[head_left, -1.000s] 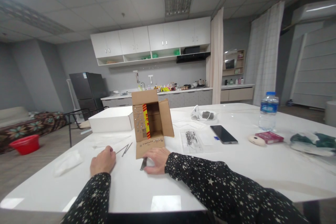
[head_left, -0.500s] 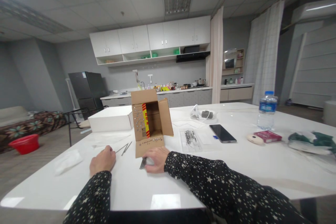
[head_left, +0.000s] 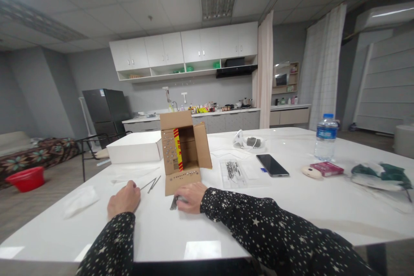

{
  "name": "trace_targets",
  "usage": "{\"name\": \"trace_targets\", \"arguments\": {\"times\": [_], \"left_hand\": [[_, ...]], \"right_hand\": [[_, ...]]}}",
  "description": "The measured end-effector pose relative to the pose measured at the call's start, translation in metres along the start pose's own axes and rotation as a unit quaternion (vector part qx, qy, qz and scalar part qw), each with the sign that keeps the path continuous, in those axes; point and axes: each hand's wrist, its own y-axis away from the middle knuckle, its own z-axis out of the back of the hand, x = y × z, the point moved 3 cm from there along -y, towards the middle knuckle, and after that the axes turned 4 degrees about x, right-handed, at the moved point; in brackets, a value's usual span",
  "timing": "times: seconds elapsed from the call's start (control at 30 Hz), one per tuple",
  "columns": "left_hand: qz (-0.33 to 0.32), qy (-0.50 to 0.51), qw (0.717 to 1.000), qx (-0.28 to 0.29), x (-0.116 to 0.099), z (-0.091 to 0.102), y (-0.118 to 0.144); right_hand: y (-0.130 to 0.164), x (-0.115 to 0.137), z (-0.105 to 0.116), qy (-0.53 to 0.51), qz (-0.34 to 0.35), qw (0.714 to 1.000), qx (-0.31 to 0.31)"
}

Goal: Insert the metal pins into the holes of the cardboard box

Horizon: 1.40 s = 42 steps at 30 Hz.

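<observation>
While nails [head_left: 175, 202] lie underhand, box [head_left: 183, 152] looms ahead.

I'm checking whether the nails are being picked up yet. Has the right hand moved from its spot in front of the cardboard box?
No. The right hand rests on the table at the cardboard box flap as before; only the camera shifted.

A white table [head_left: 246, 220] is seen. On it are set a cardboard box [head_left: 183, 148], a white box [head_left: 134, 147], a phone [head_left: 272, 165] and a water bottle [head_left: 325, 136]. Thin metal rods [head_left: 151, 183] are laid beside the cardboard box.
</observation>
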Motion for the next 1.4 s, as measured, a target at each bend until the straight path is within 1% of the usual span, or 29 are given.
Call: {"name": "trace_targets", "arguments": {"times": [0.17,0.27,0.5,0.73,0.83,0.93,1.17,1.27,1.4], "left_hand": [[0.005,-0.013,1.000,-0.001,0.001,-0.002,-0.001],[0.009,-0.022,1.000,0.004,0.003,-0.003,-0.003],[0.006,-0.020,1.000,0.007,0.003,-0.003,-0.003],[0.015,-0.020,1.000,0.016,0.002,-0.003,-0.002],[0.015,-0.022,1.000,0.016,0.002,-0.003,-0.003],[0.016,-0.023,0.999,0.016,0.001,-0.003,-0.003],[0.008,-0.027,1.000,0.012,0.002,-0.005,-0.004],[0.005,-0.028,1.000,0.011,0.003,-0.006,-0.004],[0.006,-0.026,1.000,0.012,0.003,-0.006,-0.005]], "right_hand": [[0.001,0.003,0.003,0.017,0.003,1.000,-0.004],[0.000,0.003,0.000,0.028,0.009,1.000,-0.006],[-0.003,0.002,-0.005,0.048,-0.001,0.998,-0.027],[-0.004,0.000,-0.007,0.048,0.033,0.997,-0.045],[-0.005,-0.002,-0.009,0.045,0.035,0.997,-0.053],[-0.006,-0.004,-0.011,0.026,0.030,0.998,-0.050],[-0.008,-0.008,-0.015,-0.024,0.001,0.999,-0.021],[-0.009,-0.010,-0.017,-0.056,-0.009,0.998,-0.028],[-0.010,-0.015,-0.017,-0.145,-0.008,0.988,-0.054]]}}
